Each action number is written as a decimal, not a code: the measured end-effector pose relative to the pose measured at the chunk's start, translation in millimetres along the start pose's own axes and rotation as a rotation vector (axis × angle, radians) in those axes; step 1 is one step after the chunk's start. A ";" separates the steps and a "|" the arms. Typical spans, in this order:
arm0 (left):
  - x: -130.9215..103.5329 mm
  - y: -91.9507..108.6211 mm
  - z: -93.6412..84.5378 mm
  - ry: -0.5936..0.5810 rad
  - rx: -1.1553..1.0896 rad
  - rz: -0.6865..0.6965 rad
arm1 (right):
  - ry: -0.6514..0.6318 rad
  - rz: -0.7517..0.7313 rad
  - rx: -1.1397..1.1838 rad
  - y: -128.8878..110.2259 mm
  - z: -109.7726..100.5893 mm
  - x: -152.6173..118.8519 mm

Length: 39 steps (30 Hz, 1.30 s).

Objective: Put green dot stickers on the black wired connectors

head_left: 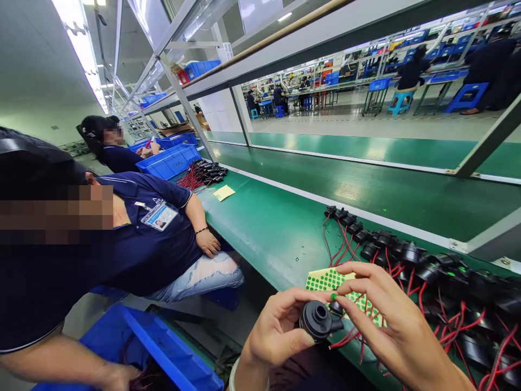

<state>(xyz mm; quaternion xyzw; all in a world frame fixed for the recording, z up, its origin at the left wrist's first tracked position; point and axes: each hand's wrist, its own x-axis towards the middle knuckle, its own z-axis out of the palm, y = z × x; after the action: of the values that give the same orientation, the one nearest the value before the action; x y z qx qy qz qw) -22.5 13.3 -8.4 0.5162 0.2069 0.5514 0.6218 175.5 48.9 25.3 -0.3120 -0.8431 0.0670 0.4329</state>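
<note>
My left hand (277,328) grips a small black pump (319,320), its round nozzle facing up toward me and its side spout pointing right. Red wires hang beyond the pump, probably from it. A green dot sticker (334,296) sits at the fingertips of my right hand (382,309), pinched between thumb and index finger close to the pump's far side. Behind both hands lies a pale yellow sheet of green dot stickers (321,279), partly covered by the right hand. Several similar black pumps (411,254) with red wires are heaped to the right.
The green bench (260,233) runs away to the left, with a second pump pile (207,171) and another sticker sheet (223,193). A co-worker (134,239) sits at left, one hand in a blue crate (171,347). A metal frame rail (285,187) borders the bench.
</note>
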 end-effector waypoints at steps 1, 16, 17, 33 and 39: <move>0.0 0.7 0.2 0.000 0.021 0.004 | -0.014 0.003 0.000 -0.4 0.8 0.7; -1.5 -2.7 -3.2 0.024 0.037 -0.026 | -0.001 0.028 -0.022 -2.1 2.2 -1.8; -1.7 -2.4 -3.2 0.029 0.035 -0.025 | -0.007 0.018 -0.032 -1.7 2.4 -1.1; 5.2 0.6 1.8 0.053 0.049 -0.062 | -0.076 0.026 0.066 -14.5 -12.9 5.3; 8.1 4.1 6.0 0.028 0.043 -0.058 | -0.093 -0.070 0.011 -21.4 -12.6 9.1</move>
<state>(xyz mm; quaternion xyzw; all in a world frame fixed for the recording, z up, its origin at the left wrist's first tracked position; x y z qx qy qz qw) -17.1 17.6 0.0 0.5154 0.2423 0.5360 0.6232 171.3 35.1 47.5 -0.2765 -0.8722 0.0709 0.3973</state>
